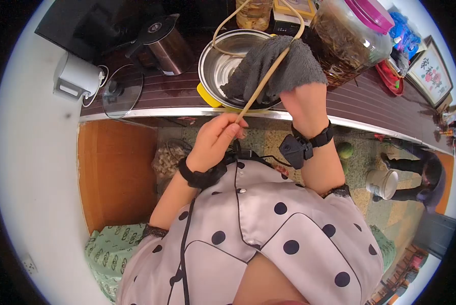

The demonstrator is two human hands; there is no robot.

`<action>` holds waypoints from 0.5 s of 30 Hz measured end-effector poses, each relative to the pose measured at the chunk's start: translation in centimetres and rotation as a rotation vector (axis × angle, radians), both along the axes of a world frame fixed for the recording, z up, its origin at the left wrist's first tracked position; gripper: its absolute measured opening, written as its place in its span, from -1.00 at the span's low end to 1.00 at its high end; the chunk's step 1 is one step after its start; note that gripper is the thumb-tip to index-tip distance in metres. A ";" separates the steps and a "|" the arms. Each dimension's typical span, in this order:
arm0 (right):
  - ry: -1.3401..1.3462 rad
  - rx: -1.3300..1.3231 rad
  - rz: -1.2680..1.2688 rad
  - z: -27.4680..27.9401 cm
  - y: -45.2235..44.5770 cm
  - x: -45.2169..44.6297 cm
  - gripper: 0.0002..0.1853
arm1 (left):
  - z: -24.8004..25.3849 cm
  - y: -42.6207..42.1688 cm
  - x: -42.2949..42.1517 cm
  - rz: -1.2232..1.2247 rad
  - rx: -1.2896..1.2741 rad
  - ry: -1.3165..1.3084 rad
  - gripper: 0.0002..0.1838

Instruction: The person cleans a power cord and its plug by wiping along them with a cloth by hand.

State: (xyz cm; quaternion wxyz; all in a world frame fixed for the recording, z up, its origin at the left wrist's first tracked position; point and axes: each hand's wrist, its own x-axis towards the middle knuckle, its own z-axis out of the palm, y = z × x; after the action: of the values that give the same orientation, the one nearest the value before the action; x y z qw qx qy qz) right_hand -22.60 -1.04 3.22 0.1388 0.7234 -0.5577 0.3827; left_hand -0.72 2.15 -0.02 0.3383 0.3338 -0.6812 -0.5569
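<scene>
My left hand (218,138) is closed, with thumb and fingers pinching the end of a long beige cord or tube (262,84) at the counter's front edge. The cord runs up across a dark grey cloth (294,63) and bends in a loop over the pot. My right hand (304,101) is pushed into the cloth and grips it; its fingers are mostly hidden underneath. Behind and below the cloth stands a shiny metal pot (207,66) with yellow handles, its lid off. Part of the cord loop hangs over the pot's opening.
A glass lid (131,96), an electric kettle (167,48) and a white appliance (78,76) stand left. A large jar (340,40) with a pink lid and a framed picture (430,71) are right. On the floor, a person's dark-clothed legs (408,165) show beside a white bucket (382,184).
</scene>
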 end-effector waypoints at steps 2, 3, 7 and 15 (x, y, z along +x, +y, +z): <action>-0.173 0.150 0.070 -1.7 -0.4 -0.4 -0.61 | -0.2 0.0 0.1 -0.013 0.113 0.089 -0.78; -0.258 0.225 0.106 -1.8 -0.4 -0.6 -0.61 | -0.3 0.0 0.0 -0.012 0.113 0.089 -0.78; 0.292 1.009 -0.216 3.1 1.5 2.3 -0.59 | -0.8 0.7 -0.8 0.015 0.140 0.156 -0.77; -0.229 0.184 0.378 -0.9 3.0 6.7 -0.64 | 0.6 0.8 -1.7 0.191 0.278 0.299 -0.79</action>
State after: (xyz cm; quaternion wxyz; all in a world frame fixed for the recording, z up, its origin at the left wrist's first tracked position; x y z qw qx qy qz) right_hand -15.94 2.00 2.29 -0.0661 0.7762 -0.4572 0.4291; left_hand -2.45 2.91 0.54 0.4375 0.3541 -0.5054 -0.6540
